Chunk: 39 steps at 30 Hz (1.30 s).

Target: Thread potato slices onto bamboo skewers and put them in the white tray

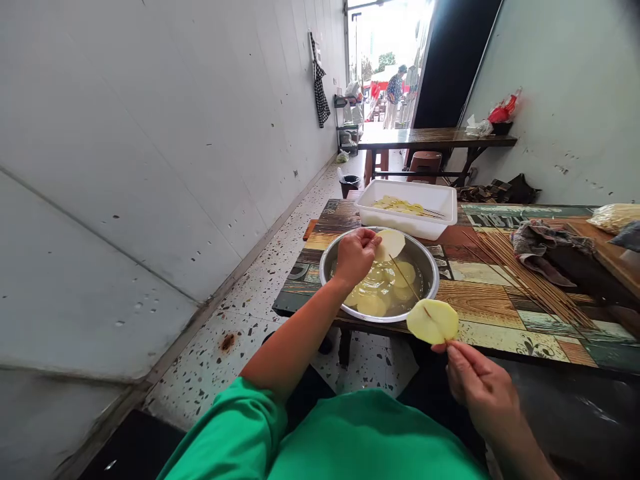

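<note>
My left hand [356, 255] pinches a round, pale potato slice [391, 245] by its edge, just above a metal basin [433, 288]. Water and several more potato slices [373, 303] fill the basin. In my right hand [483, 383] is a thin wooden skewer [406, 279], gripped near its lower end. Another potato slice [433, 322] is threaded on that skewer close to my right fingers. The skewer's far tip points up toward the slice in my left hand; whether it touches that slice I cannot tell.
Behind the basin stands a white plastic tub [440, 212] holding skewered slices. Many loose skewers [535, 277] lie to the right by a crumpled cloth [547, 243] and a wooden board [607, 250]. Farther back are another table [425, 138], a stool [425, 163] and a person outside [394, 93].
</note>
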Each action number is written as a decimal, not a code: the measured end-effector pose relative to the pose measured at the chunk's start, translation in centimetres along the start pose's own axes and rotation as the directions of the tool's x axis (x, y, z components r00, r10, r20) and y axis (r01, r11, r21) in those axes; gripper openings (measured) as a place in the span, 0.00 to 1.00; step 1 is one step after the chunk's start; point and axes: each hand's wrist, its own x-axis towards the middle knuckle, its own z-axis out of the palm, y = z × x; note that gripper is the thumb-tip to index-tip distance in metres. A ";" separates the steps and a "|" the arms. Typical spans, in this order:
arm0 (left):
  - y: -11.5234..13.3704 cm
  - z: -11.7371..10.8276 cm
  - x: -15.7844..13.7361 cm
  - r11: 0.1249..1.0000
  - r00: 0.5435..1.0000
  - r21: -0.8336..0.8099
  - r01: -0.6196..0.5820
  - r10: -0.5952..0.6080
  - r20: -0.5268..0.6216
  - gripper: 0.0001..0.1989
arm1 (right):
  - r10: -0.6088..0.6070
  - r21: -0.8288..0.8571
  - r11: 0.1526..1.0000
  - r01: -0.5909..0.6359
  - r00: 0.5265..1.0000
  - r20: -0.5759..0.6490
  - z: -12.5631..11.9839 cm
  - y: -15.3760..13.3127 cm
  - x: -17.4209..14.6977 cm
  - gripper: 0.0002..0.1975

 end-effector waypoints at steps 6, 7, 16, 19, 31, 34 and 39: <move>1.0 -1.0 0.3 0.801 0.917 -0.447 0.398 -0.332 0.221 0.08 | 0.125 0.361 0.910 -0.204 0.965 0.231 -0.8 0.4 1.3 0.18; 1.2 -1.2 0.3 0.766 0.897 -0.468 0.440 -0.348 0.274 0.08 | 0.113 0.369 0.908 -0.199 0.964 0.242 -0.9 0.8 1.5 0.17; 1.5 -1.6 0.1 0.682 0.833 -0.488 0.545 -0.372 0.410 0.09 | 0.071 0.372 0.912 -0.170 0.962 0.265 -1.1 2.3 2.5 0.16; 1.6 -1.6 0.0 0.725 0.862 -0.478 0.496 -0.345 0.371 0.09 | 0.090 0.368 0.911 -0.188 0.959 0.268 -0.9 1.8 2.3 0.17; 2.4 -1.7 -0.3 0.791 0.913 -0.471 0.390 -0.268 0.307 0.13 | 0.112 0.330 0.933 -0.141 0.988 0.107 0.0 0.8 1.3 0.18; 2.6 -1.9 -0.3 0.735 0.865 -0.489 0.469 -0.271 0.422 0.15 | 0.196 0.415 0.847 -0.334 0.920 0.340 -0.1 0.0 1.3 0.18; 2.3 -1.8 -0.3 0.831 0.916 -0.420 0.365 -0.239 0.323 0.13 | 0.026 0.164 0.986 -0.023 1.000 -0.015 0.1 0.9 1.1 0.18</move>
